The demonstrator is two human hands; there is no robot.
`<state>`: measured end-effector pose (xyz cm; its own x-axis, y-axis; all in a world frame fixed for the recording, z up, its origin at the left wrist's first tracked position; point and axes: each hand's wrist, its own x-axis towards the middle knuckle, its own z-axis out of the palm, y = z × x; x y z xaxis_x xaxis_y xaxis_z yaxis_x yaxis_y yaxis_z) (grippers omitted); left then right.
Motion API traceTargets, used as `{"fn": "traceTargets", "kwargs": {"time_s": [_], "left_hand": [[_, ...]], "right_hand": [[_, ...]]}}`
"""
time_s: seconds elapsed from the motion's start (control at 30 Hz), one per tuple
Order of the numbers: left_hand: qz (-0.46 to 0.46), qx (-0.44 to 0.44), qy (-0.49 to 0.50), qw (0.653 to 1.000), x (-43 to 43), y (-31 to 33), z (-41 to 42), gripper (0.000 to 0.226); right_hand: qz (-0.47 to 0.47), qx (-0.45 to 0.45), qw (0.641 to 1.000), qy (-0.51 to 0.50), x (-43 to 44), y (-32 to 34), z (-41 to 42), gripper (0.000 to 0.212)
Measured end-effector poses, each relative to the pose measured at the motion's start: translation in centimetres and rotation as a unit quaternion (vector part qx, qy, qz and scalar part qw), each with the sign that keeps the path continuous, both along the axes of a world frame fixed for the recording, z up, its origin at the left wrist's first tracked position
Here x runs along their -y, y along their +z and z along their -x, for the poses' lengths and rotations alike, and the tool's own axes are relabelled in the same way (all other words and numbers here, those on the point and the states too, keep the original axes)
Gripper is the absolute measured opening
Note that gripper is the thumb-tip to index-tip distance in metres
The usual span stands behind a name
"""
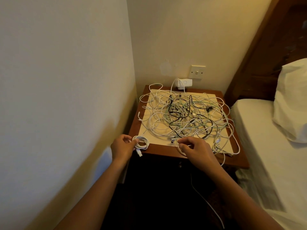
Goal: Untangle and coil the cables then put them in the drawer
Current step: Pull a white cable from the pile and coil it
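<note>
Two bare forearms (106, 185) are reaching forward from the bottom edge toward a reddish-brown wooden bedside table (166, 152). The left hand (123, 146) is gripping a small coiled white cable (143, 143), with fingers and thumb curling round its loops. The coil is resting at the table's near-left corner, and its plug end is hanging just over the edge. The right hand (195, 150) is pinching a loose white cable strand (180, 151) between thumb and fingertips at the table's near edge.

Beyond both hands, a tangle of white, pale green and black cables (182, 117) is sprawling across a cream rectangular mat (149, 128) that is covering most of the tabletop. Several loops are spilling over the right side. The cabinet front under the tabletop is lying in deep shadow, so the drawer's state cannot be told. One thin white trailing cable (207, 201) is hanging down in front of it.

At the wall, a white charger block (183, 83) is sitting just below a cream switch plate (197, 72). A white-sheeted bed (265, 146) with a white pillow (292, 100) is standing just beside the table on the right.
</note>
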<state>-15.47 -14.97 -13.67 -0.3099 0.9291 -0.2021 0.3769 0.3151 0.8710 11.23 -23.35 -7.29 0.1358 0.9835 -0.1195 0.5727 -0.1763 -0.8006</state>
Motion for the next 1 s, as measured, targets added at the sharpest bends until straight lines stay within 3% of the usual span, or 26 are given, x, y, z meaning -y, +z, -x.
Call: {"fn": "traceTargets", "kwargs": {"time_s": [0.23,0.53,0.77,0.83,1.0], "left_hand": [[-0.007,-0.020,-0.011,1.000,-0.9,0.8,-0.3,0.028],[-0.041,-0.126,-0.072,0.989,-0.6,1.4,1.2,0.017],[-0.116,-0.117,-0.098,0.981,0.3,3.8,-0.1,0.015],[-0.134,-0.110,-0.121,0.978,0.6,4.8,-0.6,0.014],[-0.181,-0.118,-0.151,0.965,1.4,8.7,-2.0,0.019]], "right_hand": [[-0.025,0.022,0.999,-0.006,-2.3,-0.2,0.4,0.013],[-0.065,0.114,0.991,0.004,-6.7,0.4,1.5,0.017],[-0.039,0.304,0.950,0.054,-11.7,-1.0,2.3,0.022],[-0.032,0.282,0.958,0.048,-11.9,-1.2,2.2,0.020],[-0.078,0.103,0.992,0.010,-9.6,3.6,0.7,0.011]]}}
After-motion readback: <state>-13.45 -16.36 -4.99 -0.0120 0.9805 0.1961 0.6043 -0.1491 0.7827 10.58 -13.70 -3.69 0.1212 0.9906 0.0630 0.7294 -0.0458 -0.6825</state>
